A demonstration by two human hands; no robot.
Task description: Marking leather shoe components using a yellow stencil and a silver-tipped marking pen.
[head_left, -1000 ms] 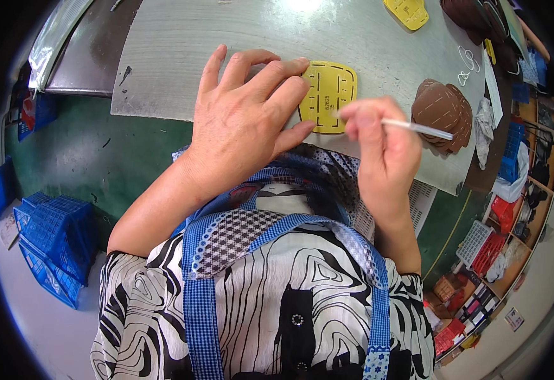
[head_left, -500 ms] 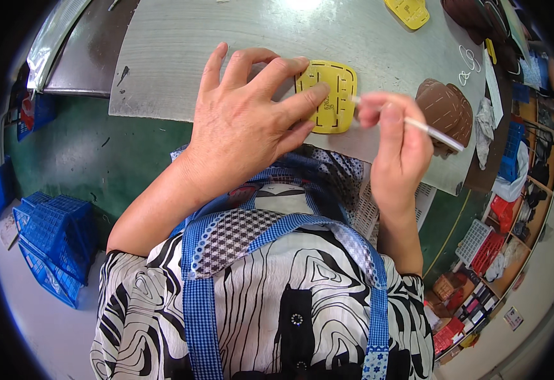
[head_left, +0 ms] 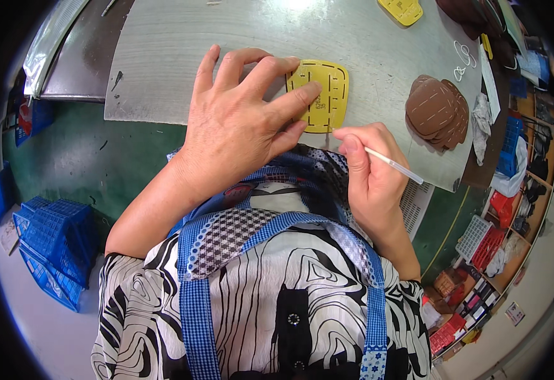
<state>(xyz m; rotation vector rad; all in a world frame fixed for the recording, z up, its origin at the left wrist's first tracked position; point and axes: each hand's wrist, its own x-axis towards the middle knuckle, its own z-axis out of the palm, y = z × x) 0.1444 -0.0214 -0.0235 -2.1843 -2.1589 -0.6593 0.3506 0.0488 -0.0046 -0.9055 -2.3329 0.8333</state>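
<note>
The bench (head_left: 239,25) is bare grey sheet across its far left and middle, so a hand could pass freely there behind the left hand (head_left: 239,123). That hand lies spread over the near edge and covers the left part of the yellow template (head_left: 327,95), blocking approach from the left. The right hand (head_left: 369,171) with its white pen (head_left: 394,166) closes the near side of the template. To the right, a strip of bare bench separates the template from the stack of brown pieces (head_left: 438,111). Another yellow template (head_left: 402,9) sits at the far edge, with clutter crowding the far right corner.
</note>
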